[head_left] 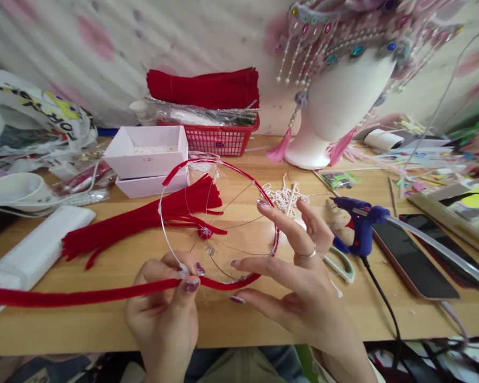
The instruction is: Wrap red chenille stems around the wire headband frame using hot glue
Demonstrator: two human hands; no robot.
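A wire hoop (239, 171) stands tilted over the table, mostly wrapped in red chenille stem, with a bare white stretch on its left side. Thin wires run across it to a small red ball (205, 232) near the middle. My left hand (163, 311) pinches the hoop's lower left, where a long red chenille stem (83, 293) trails off leftward. My right hand (299, 276) has its fingers spread around the hoop's lower right; the wrapped rim passes between thumb and fingers. Whether those fingertips touch it, I cannot tell.
Behind the hoop lies a bundle of red chenille stems (143, 221). White boxes (147, 151) and a red basket (219, 139) stand farther back. At right are a blue glue gun (361, 221), a phone (415, 260) and a white head stand (339, 106) wearing a beaded headdress.
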